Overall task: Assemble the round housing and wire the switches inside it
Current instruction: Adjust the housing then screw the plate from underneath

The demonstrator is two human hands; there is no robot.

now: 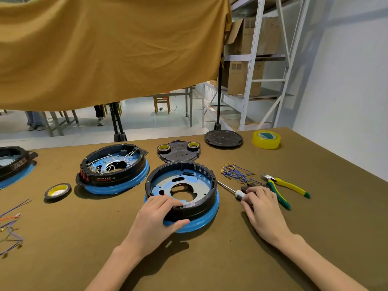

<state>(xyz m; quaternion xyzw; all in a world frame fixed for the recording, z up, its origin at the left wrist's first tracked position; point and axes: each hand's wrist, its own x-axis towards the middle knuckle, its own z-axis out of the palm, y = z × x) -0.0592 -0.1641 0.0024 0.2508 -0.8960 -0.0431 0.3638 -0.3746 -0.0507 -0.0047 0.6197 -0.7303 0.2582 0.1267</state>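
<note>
A: Where's the round housing [182, 195] we're building?
B: Near the table's [315, 238] front edge, the black ring sitting on its blue rim, metal plate showing inside and no wires in it yet. The left hand [156, 217] holds its near wall: fingers curled over the top edge, thumb pressed along the blue rim.

A: And the right hand [261, 208]?
B: Just right of the housing, lying over the handle end of the screwdriver [232, 191] and some small dark parts, probably the switches [248, 188]. Fingers are bent down over them; whether they actually grip anything, I can't tell.

A: How does the screwdriver lie?
B: Its long axis runs from the handle under the right hand up and left, tip pointing at the housing's right wall and stopping just beside it. So the right hand is the nearer one for any tool or switch; the left steadies.

A: Beyond that?
B: Right of the housing, past the hand: a bundle of blue wires [236, 172] with terminals, then the yellow-green pliers [283, 186]. Behind the housing, a black cover plate [178, 153]. To its left, an already wired housing [114, 168], a useful reference, I'd judge.
</note>
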